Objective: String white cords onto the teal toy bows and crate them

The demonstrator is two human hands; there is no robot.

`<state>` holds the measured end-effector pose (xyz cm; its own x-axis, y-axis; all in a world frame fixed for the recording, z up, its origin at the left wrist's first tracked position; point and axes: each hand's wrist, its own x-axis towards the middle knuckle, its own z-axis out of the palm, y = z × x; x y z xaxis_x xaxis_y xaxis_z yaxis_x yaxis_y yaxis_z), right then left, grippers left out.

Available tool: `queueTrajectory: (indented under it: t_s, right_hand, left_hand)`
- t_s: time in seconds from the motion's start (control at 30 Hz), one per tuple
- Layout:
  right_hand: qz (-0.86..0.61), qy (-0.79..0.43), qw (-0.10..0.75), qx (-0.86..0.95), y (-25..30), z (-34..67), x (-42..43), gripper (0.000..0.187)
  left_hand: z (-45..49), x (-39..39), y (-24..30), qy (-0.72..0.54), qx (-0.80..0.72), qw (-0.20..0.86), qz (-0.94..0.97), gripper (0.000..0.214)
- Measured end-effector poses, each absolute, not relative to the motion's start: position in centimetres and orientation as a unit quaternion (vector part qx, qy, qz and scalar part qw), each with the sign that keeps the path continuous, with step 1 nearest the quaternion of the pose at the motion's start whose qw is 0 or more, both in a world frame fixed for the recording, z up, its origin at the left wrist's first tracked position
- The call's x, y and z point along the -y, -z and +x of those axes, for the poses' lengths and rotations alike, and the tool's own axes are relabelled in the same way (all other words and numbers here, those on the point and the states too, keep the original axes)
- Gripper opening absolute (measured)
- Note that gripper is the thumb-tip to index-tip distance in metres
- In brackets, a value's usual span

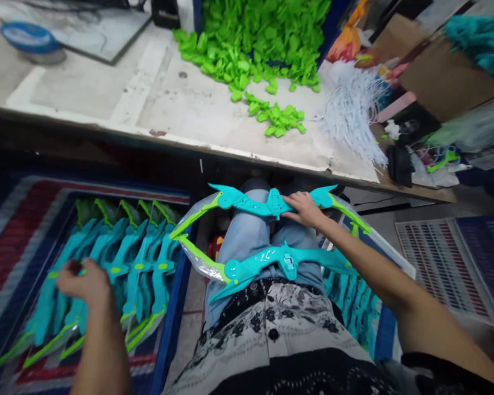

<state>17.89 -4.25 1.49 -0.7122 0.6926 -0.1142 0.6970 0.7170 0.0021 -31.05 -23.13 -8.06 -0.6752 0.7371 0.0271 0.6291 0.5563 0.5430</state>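
Observation:
Two turquoise toy bows with lime-green limb ends lie across my lap. The far toy bow (251, 205) rests over my knees, and my right hand (307, 208) grips it just right of its middle. Closer to my waist lies the near toy bow (259, 260), its right end partly hidden by my right forearm. At the left, my left hand (86, 282) hovers over or touches a row of similar toy bows (142, 258) in a blue crate (181, 307). Its fingers look loosely curled and apart, blurred by motion, with nothing visible in them.
Ahead is a worn white table (214, 118) with a heap of bright green plastic pieces (267, 33), a smaller green pile (278, 116) and a bundle of white strings (352, 109). More turquoise parts (354, 307) fill a crate at my right. Cardboard boxes (448, 77) stand at the upper right.

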Motion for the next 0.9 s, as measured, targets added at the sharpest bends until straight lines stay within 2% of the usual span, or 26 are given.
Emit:
queueTrajectory:
  t_s: [0.03, 0.07, 0.1, 0.13, 0.23, 0.27, 0.3, 0.37, 0.47, 0.53, 0.63, 0.73, 0.8, 0.9]
  right_hand:
    - [0.373, 0.027, 0.042, -0.926, -1.4, 18.0, 3.6, 0.058]
    - [0.372, 0.030, 0.021, -0.927, -1.4, 17.9, 3.0, 0.055]
    - [0.375, 0.028, -0.011, -0.926, -1.8, 17.5, 2.3, 0.051]
    - [0.384, 0.020, -0.051, -0.922, -2.4, 16.8, 1.4, 0.045]
    - [0.420, -0.028, -0.165, -0.892, -5.0, 13.5, -2.6, 0.033]
    - [0.422, -0.041, -0.180, -0.887, -5.7, 12.2, -4.4, 0.031]
    - [0.419, -0.046, -0.180, -0.889, -6.4, 10.9, -6.3, 0.030]
    - [0.413, -0.037, -0.156, -0.896, -7.3, 8.5, -9.5, 0.027]
    - [0.415, 0.002, -0.147, -0.898, -7.7, 6.7, -12.2, 0.022]
    - [0.439, 0.052, -0.196, -0.876, -7.8, 7.1, -12.5, 0.020]
    - [0.495, 0.217, -0.285, -0.792, -7.5, 10.3, -12.3, 0.018]
    - [0.554, 0.357, -0.308, -0.686, -6.8, 14.9, -12.5, 0.017]
    - [0.604, 0.345, -0.294, -0.656, -6.4, 17.4, -12.8, 0.016]
    - [0.618, 0.232, -0.283, -0.696, -6.0, 19.3, -12.9, 0.019]
  left_hand:
    - [-30.7, 22.2, 6.4, -0.335, -0.890, 0.021, 0.308, 0.032]
    - [-29.4, 21.2, 4.5, -0.398, -0.876, -0.014, 0.273, 0.032]
    - [-27.1, 20.2, 2.5, -0.449, -0.841, -0.001, 0.300, 0.033]
    - [-23.9, 19.3, 0.6, -0.450, -0.792, 0.082, 0.403, 0.032]
    - [-11.5, 17.4, -2.8, -0.342, -0.569, 0.281, 0.693, 0.027]
    - [-7.5, 17.1, -2.9, -0.277, -0.507, 0.307, 0.756, 0.034]
    - [-4.2, 16.9, -2.6, -0.196, -0.469, 0.317, 0.801, 0.049]
    - [0.1, 16.6, -1.3, -0.057, -0.434, 0.329, 0.837, 0.070]
    - [0.8, 15.9, 0.3, 0.021, -0.401, 0.357, 0.844, 0.079]
    - [-0.6, 15.2, 0.6, 0.007, -0.397, 0.372, 0.839, 0.079]
    - [-2.4, 14.4, 0.5, -0.004, -0.399, 0.397, 0.827, 0.079]
    - [-2.9, 13.6, 0.3, -0.027, -0.373, 0.432, 0.821, 0.076]
    - [-2.9, 12.6, 0.2, -0.089, -0.393, 0.410, 0.818, 0.057]
    - [-3.0, 9.5, -0.2, -0.187, -0.501, 0.269, 0.801, 0.043]
